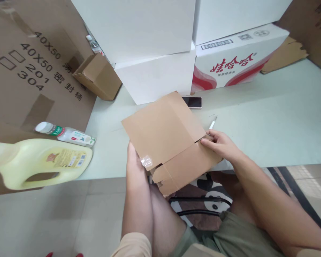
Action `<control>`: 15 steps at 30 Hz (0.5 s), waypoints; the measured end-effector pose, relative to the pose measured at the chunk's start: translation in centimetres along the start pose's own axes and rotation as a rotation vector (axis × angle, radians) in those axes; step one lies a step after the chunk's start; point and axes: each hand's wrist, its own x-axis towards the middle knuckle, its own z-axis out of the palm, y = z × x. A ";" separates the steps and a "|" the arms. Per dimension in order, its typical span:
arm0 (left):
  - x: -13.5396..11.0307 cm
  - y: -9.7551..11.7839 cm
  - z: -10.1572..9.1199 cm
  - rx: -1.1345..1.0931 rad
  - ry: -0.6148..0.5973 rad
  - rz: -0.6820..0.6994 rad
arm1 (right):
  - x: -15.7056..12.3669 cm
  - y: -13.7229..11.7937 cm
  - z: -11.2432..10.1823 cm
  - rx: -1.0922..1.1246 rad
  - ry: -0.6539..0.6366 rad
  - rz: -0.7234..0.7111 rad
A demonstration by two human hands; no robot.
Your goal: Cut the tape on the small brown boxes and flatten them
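A brown cardboard box (163,130), partly folded, is held over the near edge of the table between both my hands. Along its front hangs a flap (183,166) with notched tabs at the left end, and a piece of clear tape (146,161) shines at its left corner. My left hand (135,155) supports the left side from beneath, most of its fingers hidden behind the cardboard. At the right corner, my right hand (216,142) pinches the edge, thumb on top near a slot.
White cartons (155,78) and a red-and-white carton (230,64) stand at the back. A phone (194,102) and a white pen-like tool (213,122) lie beyond the box. Leftward are a yellow jug (45,157), a clear bottle (69,135), a small brown box (101,76) and a large carton (42,71).
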 end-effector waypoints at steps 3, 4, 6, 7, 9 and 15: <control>-0.1 0.6 0.4 -0.218 -0.054 -0.075 | -0.2 -0.4 0.0 0.069 0.036 0.096; -0.3 0.7 0.5 -0.282 -0.068 -0.107 | -0.2 -0.6 0.0 0.103 0.047 0.114; -0.5 0.7 0.6 -0.350 -0.063 -0.158 | -0.2 -0.7 -0.3 0.184 0.072 0.141; -0.5 0.6 0.5 -0.357 -0.043 -0.167 | -0.2 -0.6 -0.5 0.242 0.093 0.148; -0.3 0.3 0.3 -0.404 0.002 -0.178 | -0.1 -0.4 -0.8 0.394 0.138 0.129; 0.8 -0.7 1.0 -0.581 0.098 -0.113 | -0.2 0.6 0.6 0.498 0.004 0.010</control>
